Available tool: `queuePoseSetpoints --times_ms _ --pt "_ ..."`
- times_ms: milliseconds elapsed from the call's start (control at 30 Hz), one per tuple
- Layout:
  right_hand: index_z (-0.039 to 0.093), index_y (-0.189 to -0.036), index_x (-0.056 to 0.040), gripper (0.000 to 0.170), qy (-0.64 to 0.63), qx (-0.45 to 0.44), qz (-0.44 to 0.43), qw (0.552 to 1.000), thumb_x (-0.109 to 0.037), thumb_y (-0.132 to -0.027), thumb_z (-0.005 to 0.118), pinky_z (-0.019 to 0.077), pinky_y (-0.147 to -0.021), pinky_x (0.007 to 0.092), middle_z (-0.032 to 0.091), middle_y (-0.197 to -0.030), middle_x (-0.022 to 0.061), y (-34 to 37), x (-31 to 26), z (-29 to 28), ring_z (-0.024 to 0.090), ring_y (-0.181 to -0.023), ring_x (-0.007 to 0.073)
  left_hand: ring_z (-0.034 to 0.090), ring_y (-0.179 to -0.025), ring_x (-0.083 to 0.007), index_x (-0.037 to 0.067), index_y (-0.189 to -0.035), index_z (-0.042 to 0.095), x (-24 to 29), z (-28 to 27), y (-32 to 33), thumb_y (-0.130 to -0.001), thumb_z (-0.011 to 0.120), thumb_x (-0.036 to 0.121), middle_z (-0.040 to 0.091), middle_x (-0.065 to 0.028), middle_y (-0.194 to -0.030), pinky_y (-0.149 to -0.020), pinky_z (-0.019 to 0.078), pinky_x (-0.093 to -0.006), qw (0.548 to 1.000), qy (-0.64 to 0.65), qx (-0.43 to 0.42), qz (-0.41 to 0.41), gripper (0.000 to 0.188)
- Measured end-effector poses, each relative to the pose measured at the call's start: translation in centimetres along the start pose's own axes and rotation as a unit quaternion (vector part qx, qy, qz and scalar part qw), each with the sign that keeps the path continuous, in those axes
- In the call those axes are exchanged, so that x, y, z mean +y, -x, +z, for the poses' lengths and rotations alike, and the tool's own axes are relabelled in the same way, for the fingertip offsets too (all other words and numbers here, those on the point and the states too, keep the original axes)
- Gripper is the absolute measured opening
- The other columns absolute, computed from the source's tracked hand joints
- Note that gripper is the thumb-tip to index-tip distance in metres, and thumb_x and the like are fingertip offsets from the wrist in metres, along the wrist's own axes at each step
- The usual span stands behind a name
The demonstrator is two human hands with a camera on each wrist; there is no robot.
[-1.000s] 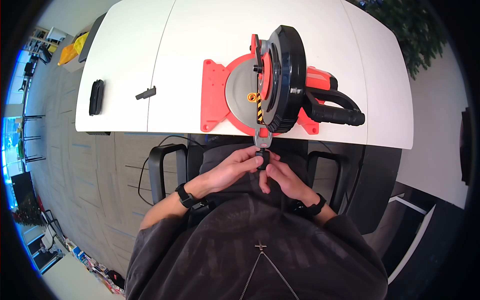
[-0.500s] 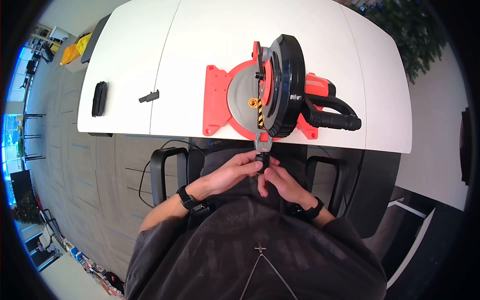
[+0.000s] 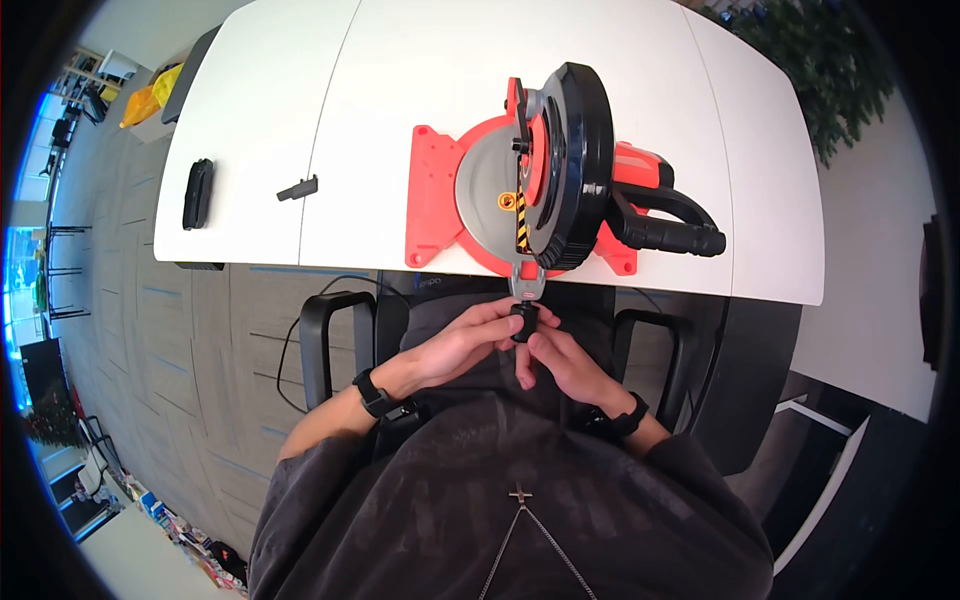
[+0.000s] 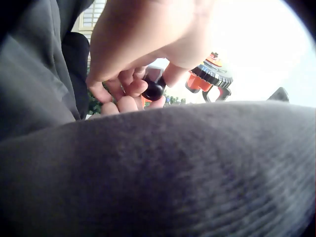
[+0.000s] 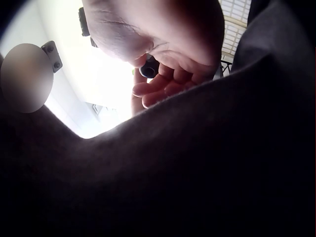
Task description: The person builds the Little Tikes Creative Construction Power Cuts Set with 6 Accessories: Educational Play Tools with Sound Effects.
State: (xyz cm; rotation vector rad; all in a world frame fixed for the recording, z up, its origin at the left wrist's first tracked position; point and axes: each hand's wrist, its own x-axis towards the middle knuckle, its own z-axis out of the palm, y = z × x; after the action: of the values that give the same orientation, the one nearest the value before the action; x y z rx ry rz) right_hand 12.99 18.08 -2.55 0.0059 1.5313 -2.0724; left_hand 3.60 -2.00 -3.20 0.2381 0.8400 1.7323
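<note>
A red, grey and black miter saw (image 3: 590, 165) stands on the white table (image 3: 380, 60), its round grey plate (image 3: 480, 195) under the black blade guard. From its front a grey arm (image 3: 527, 287) juts past the table edge and ends in a black knob (image 3: 524, 326). My left hand (image 3: 455, 347) pinches this knob from the left, thumb on top. On the other side my right hand (image 3: 575, 368) has its thumb and fingertips on the knob too. The knob's rounded end (image 4: 154, 91) shows between the left fingers in the left wrist view.
Toward the table's left lie a small dark grey piece (image 3: 298, 188) and a black case-like object (image 3: 198, 194). The saw's black handle (image 3: 665, 232) sticks out to the right. Below the table edge are chair armrests (image 3: 335, 345), and a green tree (image 3: 820, 70) stands behind at right.
The head view has shifted slightly, moving the table and saw a little in the picture. Both hands stay on the black knob, with hardly any finger movement.
</note>
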Motion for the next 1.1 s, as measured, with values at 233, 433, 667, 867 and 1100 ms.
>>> queuePoseSetpoints --times_ms 233,433,667,867,1100 --pt "0.057 -0.113 0.0000 0.040 0.019 0.003 -0.010 1.000 -0.035 -0.116 0.038 0.0487 -0.076 0.0291 0.060 -0.081 0.0029 -0.2 0.5 -0.5 0.059 -0.076 0.0120 0.059 -0.125 -0.0122 0.002 -0.144 0.050 0.6 0.3 -0.3 -0.107 0.062 0.035 0.063 -0.0094 -0.139 -0.106 0.0441 -0.0323 0.997 -0.071 0.007 -0.031 0.052" --pt "0.057 -0.115 0.0002 0.041 0.024 -0.004 -0.019 1.000 -0.036 -0.117 0.037 0.0489 -0.075 0.0294 0.060 -0.082 0.0031 -0.1 0.3 -0.4 0.059 -0.076 0.0124 0.072 -0.088 -0.0163 0.000 -0.143 0.049 1.0 1.8 0.0 -0.112 0.049 0.027 0.073 -0.0075 -0.084 -0.105 0.0454 -0.0365 1.000 -0.013 0.028 0.005 0.041" --pt "0.059 -0.112 0.0006 0.044 -0.006 0.016 -0.007 1.000 -0.034 -0.117 0.032 0.0479 -0.078 0.0305 0.060 -0.081 0.0030 -0.2 0.9 -0.6 0.058 -0.076 0.0126 0.064 -0.107 -0.0139 0.003 -0.142 0.055 1.2 0.9 -0.1 -0.108 0.059 0.040 0.069 -0.0040 -0.120 -0.103 0.0439 -0.0328 0.994 -0.106 0.016 -0.004 0.050" --pt "0.060 -0.110 0.0007 0.045 -0.008 0.016 -0.002 1.000 -0.033 -0.117 0.031 0.0471 -0.080 0.0300 0.060 -0.080 0.0033 -0.2 -0.1 -0.4 0.058 -0.077 0.0125 0.058 -0.116 -0.0120 0.004 -0.142 0.055 0.8 1.0 0.1 -0.108 0.057 0.042 0.064 -0.0054 -0.132 -0.105 0.0405 -0.0323 0.997 -0.070 0.030 -0.010 0.051" --pt "0.060 -0.113 0.0009 0.046 0.002 0.027 0.003 1.000 -0.035 -0.117 0.031 0.0468 -0.079 0.0301 0.059 -0.077 0.0021 -0.1 0.6 -0.6 0.058 -0.076 0.0121 0.055 -0.119 -0.0103 0.005 -0.142 0.055 0.7 0.5 0.2 -0.107 0.058 0.042 0.058 -0.0061 -0.146 -0.097 0.0400 -0.0294 0.999 -0.033 0.014 -0.004 0.051"
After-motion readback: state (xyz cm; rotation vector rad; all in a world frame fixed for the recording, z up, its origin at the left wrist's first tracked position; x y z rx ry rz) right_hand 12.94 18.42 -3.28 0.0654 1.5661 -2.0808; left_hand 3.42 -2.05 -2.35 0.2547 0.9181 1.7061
